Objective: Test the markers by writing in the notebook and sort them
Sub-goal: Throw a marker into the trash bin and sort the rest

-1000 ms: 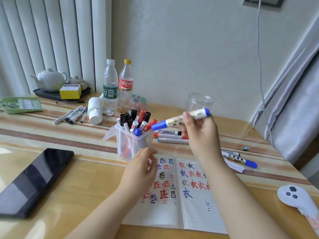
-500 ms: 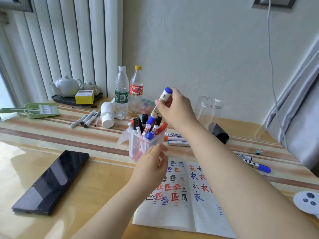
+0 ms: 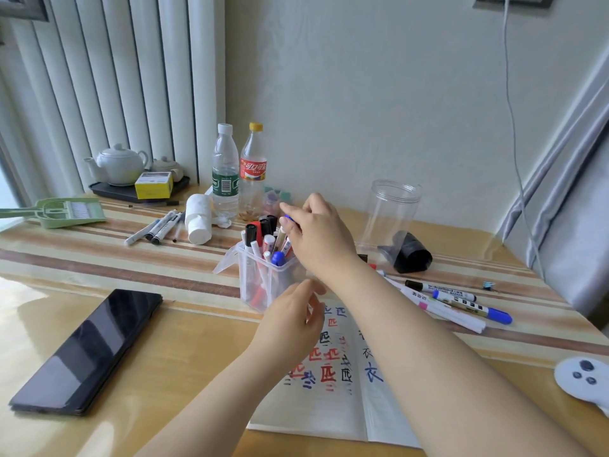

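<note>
So we're at the sorting bit right now: the blue marker (image 3: 282,233) is going nose-down into the clear marker box (image 3: 267,278), with only its blue end cap poking out above our right hand (image 3: 318,237), which has it pinched between fingertips just over the other markers standing in there. Our left hand (image 3: 291,316) sits right at the near side of the box with fingers loosely bent, not clearly gripping anything, looks like it's just there to steady the box. The box stands on the worktop (image 3: 171,341) at the top edge of the open notebook (image 3: 333,384), which is already covered in red, blue and black test scribbles. Next move, we reckon, is to let go once the marker settles, then reach for one of the loose markers (image 3: 461,300) lying to the right of the notebook, uncap it and try it on the page. An empty clear jar (image 3: 392,216) stands behind, near the wall.
</note>
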Demonstrator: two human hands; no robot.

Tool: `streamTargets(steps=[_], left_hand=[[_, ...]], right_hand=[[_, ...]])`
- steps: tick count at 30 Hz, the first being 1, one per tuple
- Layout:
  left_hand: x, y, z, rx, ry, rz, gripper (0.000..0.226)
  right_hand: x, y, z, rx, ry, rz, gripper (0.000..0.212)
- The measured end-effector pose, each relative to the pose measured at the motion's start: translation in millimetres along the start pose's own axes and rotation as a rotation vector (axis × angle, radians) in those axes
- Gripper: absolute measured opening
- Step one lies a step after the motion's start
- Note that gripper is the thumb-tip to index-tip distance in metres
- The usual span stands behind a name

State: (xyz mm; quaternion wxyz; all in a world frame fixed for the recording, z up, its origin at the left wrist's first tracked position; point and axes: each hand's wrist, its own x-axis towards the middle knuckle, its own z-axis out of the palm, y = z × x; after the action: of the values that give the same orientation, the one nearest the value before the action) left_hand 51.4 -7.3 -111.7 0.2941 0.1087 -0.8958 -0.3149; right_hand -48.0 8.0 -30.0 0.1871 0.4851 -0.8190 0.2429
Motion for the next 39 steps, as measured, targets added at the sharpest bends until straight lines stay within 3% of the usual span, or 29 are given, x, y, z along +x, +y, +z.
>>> streamTargets(steps=[5,8,19,21,30,35,39], left_hand=[[12.9,6.0,10.3,0.0,-0.017,0.005,0.009],[21.2,9.3,21.9,-0.005,-0.031,0.021,0.018],[47.3,33.2,72.1,-0.07,-0.119,0.054,0.019],[46.4,33.3,79.2,-0.075,-0.133,0.052,0.019],[41.0,20.0,81.9,-0.036,-0.124,0.044,0.019],[40.0,20.4,73.0,0.086,-0.136,0.293,0.029],[34.3,23.4,68.0,0.221,-0.265,0.319,0.034]], right_hand=[[-15.0,17.8,-5.4,0.135,-0.086,0.015,0.045],[-31.1,51.4,-21.5,0.204,-0.073,0.133,0.038],[-127.2,199.8,-48.1,-0.225,-0.369,0.582,0.008],[-134.2,206.4,-43.3,-0.235,-0.384,0.564,0.002],[-136.7,213.9,-34.8,-0.301,-0.343,0.385,0.016],[-140.4,178.6,-45.4,-0.27,-0.332,0.166,0.019],[-146.5,132.7,-52.1,-0.156,-0.365,0.108,0.008]])
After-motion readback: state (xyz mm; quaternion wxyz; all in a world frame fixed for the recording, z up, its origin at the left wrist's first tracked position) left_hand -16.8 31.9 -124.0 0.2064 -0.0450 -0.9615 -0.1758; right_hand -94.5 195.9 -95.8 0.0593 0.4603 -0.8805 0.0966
